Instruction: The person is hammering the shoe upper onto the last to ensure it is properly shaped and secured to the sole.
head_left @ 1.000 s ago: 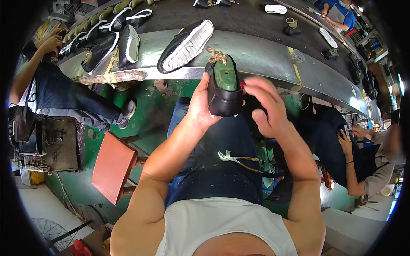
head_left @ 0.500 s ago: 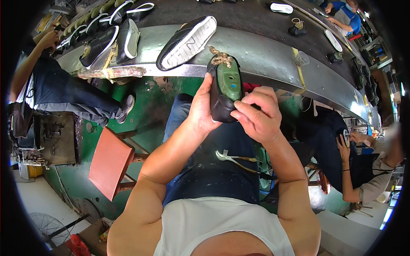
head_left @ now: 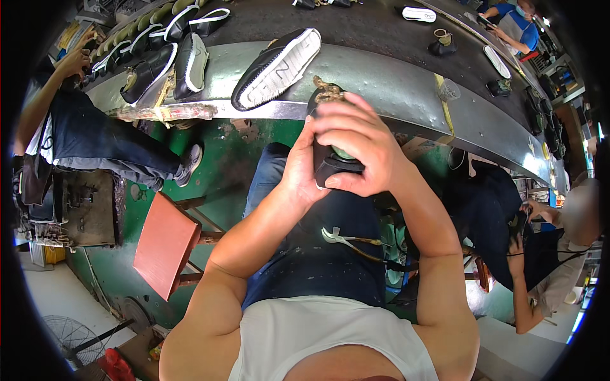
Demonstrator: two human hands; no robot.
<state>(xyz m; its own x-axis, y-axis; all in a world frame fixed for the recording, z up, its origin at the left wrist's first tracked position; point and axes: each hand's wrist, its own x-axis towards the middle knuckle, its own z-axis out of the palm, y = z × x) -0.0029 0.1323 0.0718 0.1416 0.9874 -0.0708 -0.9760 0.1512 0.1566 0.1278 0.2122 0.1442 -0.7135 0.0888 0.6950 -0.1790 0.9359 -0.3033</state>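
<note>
I hold a black leather shoe upper [head_left: 330,166] mounted on a green plastic last, above my lap and just in front of the metal conveyor edge [head_left: 381,89]. My left hand [head_left: 297,166] grips its left side. Over the top and right side lies my right hand [head_left: 357,147], fingers wrapped across it and hiding most of the green last. A knot of tan cord [head_left: 325,91] sticks out at the shoe's far end. On my lap lies a pair of pale-handled pincers [head_left: 346,239].
A black shoe with a white sole [head_left: 276,66] lies on the conveyor just beyond my hands; more shoes [head_left: 165,60] lie left. An orange stool [head_left: 166,244] stands at my left. One person sits at left [head_left: 82,136], another at right [head_left: 546,254], a third at the far top right [head_left: 511,19].
My right hand moved from beside the shoe onto it and now covers the green last. The shoe stays at about the same spot in my left hand.
</note>
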